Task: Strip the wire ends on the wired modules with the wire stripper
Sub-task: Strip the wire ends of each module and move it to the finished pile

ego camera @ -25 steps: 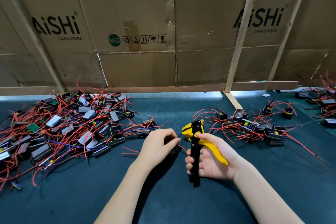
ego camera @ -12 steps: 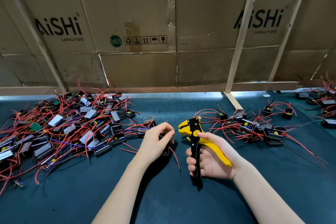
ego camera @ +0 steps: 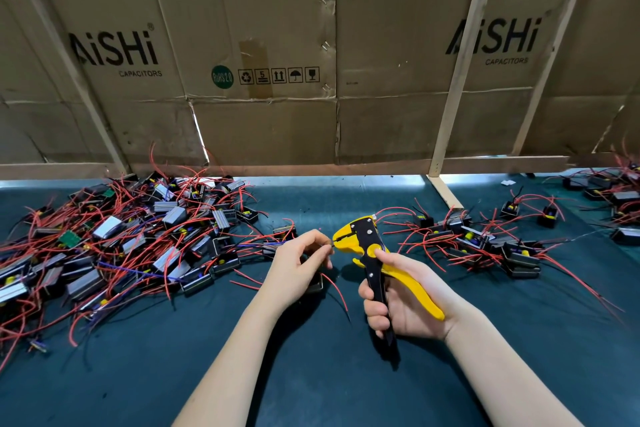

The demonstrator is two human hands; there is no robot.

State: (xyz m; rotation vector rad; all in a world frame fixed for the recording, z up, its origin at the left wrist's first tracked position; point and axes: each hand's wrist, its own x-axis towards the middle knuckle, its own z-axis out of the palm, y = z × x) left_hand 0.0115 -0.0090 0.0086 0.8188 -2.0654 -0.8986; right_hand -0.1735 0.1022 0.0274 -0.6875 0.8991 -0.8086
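Observation:
My right hand [ego camera: 407,302] grips the handles of a yellow and black wire stripper [ego camera: 367,246], jaws pointing left. My left hand [ego camera: 298,263] pinches a wire end between thumb and forefinger right at the stripper's jaws. Below the left hand sits a small black wired module [ego camera: 317,284], mostly hidden by the fingers, with a red wire [ego camera: 337,289] curving down and right from it.
A big heap of wired modules with red wires [ego camera: 114,246] covers the mat at the left. A smaller group of modules [ego camera: 485,243] lies at the right, more at the far right edge [ego camera: 620,198]. Cardboard walls and wooden slats [ego camera: 453,87] close the back of the dark green mat [ego camera: 311,374].
My left hand has lifted from the module and brought a wire end up to the stripper's jaws. The stripper has tilted slightly, its head now nearer the left fingers.

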